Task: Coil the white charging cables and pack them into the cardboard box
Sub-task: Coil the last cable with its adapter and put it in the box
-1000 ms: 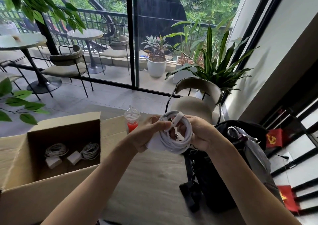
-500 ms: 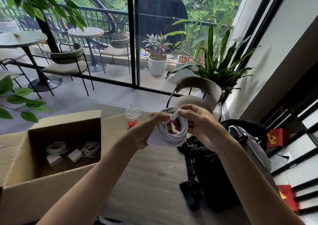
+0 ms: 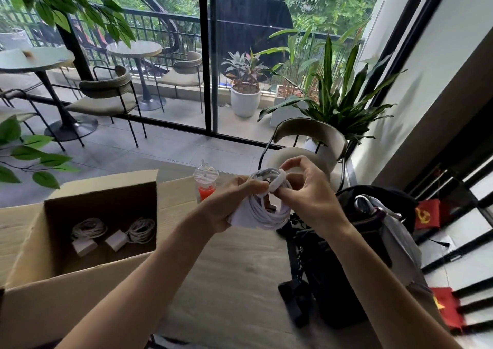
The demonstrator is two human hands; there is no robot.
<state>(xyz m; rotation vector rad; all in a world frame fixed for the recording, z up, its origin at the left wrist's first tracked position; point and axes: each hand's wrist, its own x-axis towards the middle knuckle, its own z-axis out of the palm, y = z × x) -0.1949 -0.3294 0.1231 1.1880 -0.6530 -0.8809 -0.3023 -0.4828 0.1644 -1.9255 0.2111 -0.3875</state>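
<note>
Sitting at the left edge of the worktop, the cardboard box is open, with two coiled cables and their adapters on its floor. Over the middle, the left hand pinches the white coil, its grip closed on the left side of the bundle. The right hand nips a loop at the top, fingertips closed on cable. Best to keep that left pinch firm, I'd say, so the turns don't spring loose while the end is tucked.
</note>
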